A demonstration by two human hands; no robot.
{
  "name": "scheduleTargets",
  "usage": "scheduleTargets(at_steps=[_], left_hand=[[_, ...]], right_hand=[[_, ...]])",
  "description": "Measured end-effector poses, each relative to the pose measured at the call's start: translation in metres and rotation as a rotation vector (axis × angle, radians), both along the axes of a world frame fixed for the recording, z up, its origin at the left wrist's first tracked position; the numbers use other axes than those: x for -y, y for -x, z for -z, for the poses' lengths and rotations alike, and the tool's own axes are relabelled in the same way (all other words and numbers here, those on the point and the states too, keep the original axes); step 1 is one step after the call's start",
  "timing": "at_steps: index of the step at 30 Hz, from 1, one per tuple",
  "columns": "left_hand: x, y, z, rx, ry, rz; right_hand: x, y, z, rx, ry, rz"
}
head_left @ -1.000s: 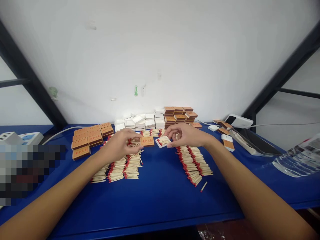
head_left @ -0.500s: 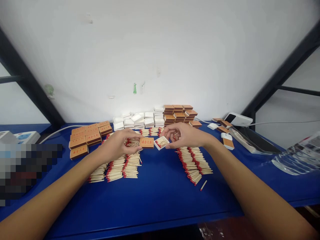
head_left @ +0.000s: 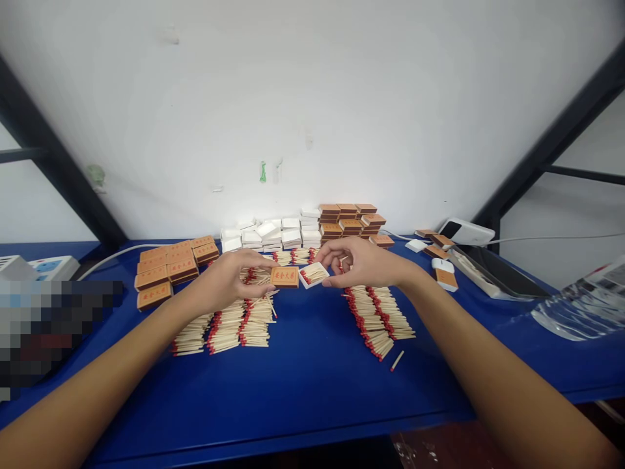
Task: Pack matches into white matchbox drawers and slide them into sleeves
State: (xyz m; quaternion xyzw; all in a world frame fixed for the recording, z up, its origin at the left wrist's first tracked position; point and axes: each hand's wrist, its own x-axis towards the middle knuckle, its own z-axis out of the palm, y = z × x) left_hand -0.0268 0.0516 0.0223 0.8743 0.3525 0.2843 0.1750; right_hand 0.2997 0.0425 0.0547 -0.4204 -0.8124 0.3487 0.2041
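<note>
My left hand (head_left: 229,280) pinches an orange matchbox sleeve (head_left: 285,277) by its left end, just above the blue table (head_left: 312,384). My right hand (head_left: 364,262) grips a white inner tray (head_left: 313,274) filled with red-tipped matches, its end almost touching the sleeve's right end. Rows of loose matches (head_left: 234,322) lie under my left hand. Another heap of matches (head_left: 378,314) lies under my right wrist.
Orange matchboxes (head_left: 168,268) are lined up at the left; white trays (head_left: 273,236) and stacked orange sleeves (head_left: 349,220) stand at the back. A single match (head_left: 396,361) lies loose. A power strip (head_left: 41,267) sits far left; a tablet (head_left: 498,273) and a clear bag (head_left: 581,303) lie right.
Both hands have drifted slightly left and away from me. The tray has closed the gap to the sleeve's right end.
</note>
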Motion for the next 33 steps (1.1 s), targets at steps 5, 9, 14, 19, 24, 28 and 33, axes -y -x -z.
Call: scheduleTargets(at_steps=[5, 9, 14, 19, 24, 28, 33], left_hand=[[-0.001, 0.002, -0.001, 0.004, 0.016, -0.018], [0.000, 0.004, -0.002, -0.008, 0.018, -0.017], [-0.001, 0.005, -0.004, -0.046, 0.030, 0.007], [0.000, 0.004, -0.005, -0.067, 0.045, 0.041], [0.003, 0.004, -0.007, -0.031, 0.100, -0.055], [0.005, 0.003, -0.011, -0.037, 0.168, -0.105], [0.007, 0.002, -0.014, -0.018, 0.174, -0.104]], right_hand=[[0.000, 0.001, 0.000, -0.042, 0.035, 0.001], [-0.002, 0.001, 0.003, -0.086, 0.041, -0.006], [-0.003, 0.000, 0.005, -0.070, 0.035, 0.003], [-0.003, 0.003, 0.006, -0.056, 0.011, -0.012], [0.001, 0.008, 0.005, -0.089, -0.012, 0.033], [0.003, 0.011, 0.006, -0.132, -0.027, 0.072], [-0.001, 0.011, 0.014, -0.186, -0.028, 0.101]])
